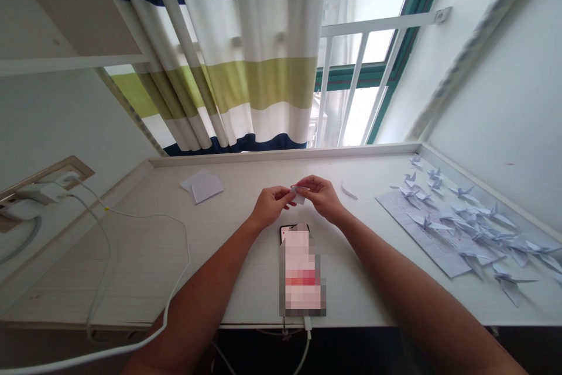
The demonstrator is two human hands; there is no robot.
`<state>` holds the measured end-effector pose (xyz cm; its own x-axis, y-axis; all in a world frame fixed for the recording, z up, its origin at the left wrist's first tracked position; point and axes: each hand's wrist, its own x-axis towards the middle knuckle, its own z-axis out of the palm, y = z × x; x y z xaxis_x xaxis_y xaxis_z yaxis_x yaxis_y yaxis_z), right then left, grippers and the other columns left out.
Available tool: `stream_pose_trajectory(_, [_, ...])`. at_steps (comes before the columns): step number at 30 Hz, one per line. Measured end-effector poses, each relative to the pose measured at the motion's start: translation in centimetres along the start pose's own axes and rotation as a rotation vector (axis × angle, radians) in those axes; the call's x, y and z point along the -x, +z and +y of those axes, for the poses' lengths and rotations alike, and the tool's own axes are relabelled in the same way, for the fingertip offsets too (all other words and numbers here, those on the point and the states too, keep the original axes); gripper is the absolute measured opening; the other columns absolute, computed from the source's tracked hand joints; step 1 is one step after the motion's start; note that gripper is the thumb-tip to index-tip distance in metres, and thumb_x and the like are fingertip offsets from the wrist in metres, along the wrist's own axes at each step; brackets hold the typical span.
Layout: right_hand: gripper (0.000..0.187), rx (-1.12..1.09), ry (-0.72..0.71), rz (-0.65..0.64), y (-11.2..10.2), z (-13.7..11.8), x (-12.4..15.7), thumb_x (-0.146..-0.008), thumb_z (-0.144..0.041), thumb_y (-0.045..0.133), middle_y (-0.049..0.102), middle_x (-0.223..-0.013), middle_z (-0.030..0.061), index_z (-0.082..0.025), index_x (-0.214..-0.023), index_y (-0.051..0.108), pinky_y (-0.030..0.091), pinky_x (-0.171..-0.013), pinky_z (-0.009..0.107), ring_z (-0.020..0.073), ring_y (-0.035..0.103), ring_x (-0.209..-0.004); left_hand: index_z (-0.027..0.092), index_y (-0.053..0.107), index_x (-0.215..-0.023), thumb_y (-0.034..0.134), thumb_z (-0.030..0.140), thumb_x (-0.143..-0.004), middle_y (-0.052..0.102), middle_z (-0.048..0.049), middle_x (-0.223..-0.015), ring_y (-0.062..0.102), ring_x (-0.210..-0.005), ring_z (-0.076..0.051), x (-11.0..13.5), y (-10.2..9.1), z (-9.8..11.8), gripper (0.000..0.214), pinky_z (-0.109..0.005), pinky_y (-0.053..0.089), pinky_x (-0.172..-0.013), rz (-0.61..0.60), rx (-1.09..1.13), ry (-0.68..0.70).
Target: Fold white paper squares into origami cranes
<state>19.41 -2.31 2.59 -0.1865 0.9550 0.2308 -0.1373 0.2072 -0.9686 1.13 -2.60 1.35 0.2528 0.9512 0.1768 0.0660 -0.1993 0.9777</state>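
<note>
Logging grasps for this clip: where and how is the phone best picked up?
The phone is probably best gripped by its two long sides, from above: it lies flat on the desk, and a cable leaves its near end.

A bare left forearm (206,281) and right forearm (395,269) widen toward the lower corners. Left hand (268,206) and right hand (324,198), mid-frame, are bare.
</note>
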Motion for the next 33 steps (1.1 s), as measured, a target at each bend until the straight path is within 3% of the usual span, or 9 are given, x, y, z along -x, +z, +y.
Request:
stream_pose_trajectory(6, [0.04, 0.187, -0.006, 0.021, 0.0, 0.19, -0.11, -0.081, -0.056, 0.073, 0.07, -0.075, 0.0046, -0.016, -0.085, 0.071, 0.05, -0.063, 0.03, 0.0158, 0.061, -0.065, 0.012, 0.069, -0.089, 0.075, 0.053, -0.08, 0.076, -0.0106, -0.081, 0.075, -0.071, -0.023, 0.06, 0.18, 0.14, 0.042, -0.03, 0.055, -0.061, -0.035, 0.072, -0.024])
stream_pose_trajectory(10, [0.046, 0.277, 0.003, -0.005, -0.03, 0.34, -0.1, -0.083, -0.062, 0.067, 0.066, -0.064, 0.0032, -0.016, -0.079, 0.07, 0.046, -0.058, 0.028, 0.0152, 0.058, -0.058, 0.011, 0.068, -0.09, 0.079, 0.052, -0.077, 0.077, -0.0101, -0.082, 0.076, -0.073, -0.025, 0.03, 0.43, 0.32, 0.044, -0.032, 0.058, -0.063, 0.004, 0.161, -0.042])
stream_pose_trajectory(16, [0.048, 0.337, 0.015, -0.012, -0.36, 0.57, -0.18, -0.083, -0.063, 0.067, 0.065, -0.062, 0.003, -0.016, -0.078, 0.07, 0.044, -0.052, 0.027, 0.0142, 0.055, -0.053, 0.011, 0.064, -0.087, 0.082, 0.052, -0.074, 0.077, -0.0118, -0.077, 0.077, -0.075, -0.027, 0.32, 0.52, 0.62, 0.046, -0.034, 0.06, -0.067, -0.05, 0.201, -0.148])
stream_pose_trajectory(19, [0.048, 0.339, 0.027, -0.026, -0.32, 0.51, -0.12, -0.082, -0.064, 0.067, 0.065, -0.062, 0.0031, -0.016, -0.077, 0.069, 0.044, -0.05, 0.027, 0.0142, 0.056, -0.051, 0.011, 0.063, -0.082, 0.078, 0.053, -0.078, 0.077, -0.0151, -0.08, 0.077, -0.076, -0.026, 0.48, 0.43, 0.69, 0.045, -0.035, 0.06, -0.068, -0.133, 0.163, -0.179])
stream_pose_trajectory(25, [0.048, 0.201, 0.03, -0.025, 0.41, 0.4, 0.09, -0.08, -0.065, 0.069, 0.061, -0.055, -0.0001, -0.019, -0.07, 0.059, 0.043, -0.049, 0.025, 0.0136, 0.056, -0.05, 0.015, 0.056, -0.075, 0.078, 0.057, -0.076, 0.077, -0.013, -0.074, 0.075, -0.069, -0.024, 0.31, 0.45, 0.55, 0.047, -0.034, 0.059, -0.065, -0.031, 0.158, -0.113])
stream_pose_trajectory(28, [0.049, 0.189, 0.046, -0.025, 0.57, 0.55, 0.1, -0.077, -0.066, 0.071, 0.057, -0.051, -0.0015, -0.02, -0.067, 0.056, 0.036, -0.042, 0.024, 0.0116, 0.049, -0.044, 0.015, 0.055, -0.076, 0.074, 0.057, -0.08, 0.077, -0.0134, -0.074, 0.076, -0.07, -0.024, 0.29, 0.4, 0.62, 0.046, -0.033, 0.058, -0.064, -0.071, 0.137, -0.145])
stream_pose_trajectory(31, [0.046, 0.216, 0.066, -0.037, 0.42, 0.63, 0.05, -0.08, -0.064, 0.07, 0.056, -0.051, -0.0025, -0.019, -0.074, 0.06, 0.03, -0.038, 0.023, 0.0094, 0.042, -0.04, 0.016, 0.054, -0.075, 0.072, 0.059, -0.081, 0.074, -0.0111, -0.068, 0.074, -0.065, -0.022, 0.23, 0.26, 0.55, 0.047, -0.03, 0.055, -0.06, -0.101, 0.1, -0.156])
stream_pose_trajectory(33, [0.042, 0.261, 0.032, -0.005, 0.11, 0.53, 0.02, -0.086, -0.061, 0.064, 0.058, -0.056, -0.0024, -0.019, -0.09, 0.066, 0.033, -0.038, 0.024, 0.0095, 0.042, -0.04, 0.015, 0.057, -0.077, 0.072, 0.058, -0.082, 0.073, -0.0094, -0.067, 0.073, -0.065, -0.021, 0.13, 0.08, 0.42, 0.046, -0.028, 0.054, -0.059, -0.084, 0.099, -0.139])
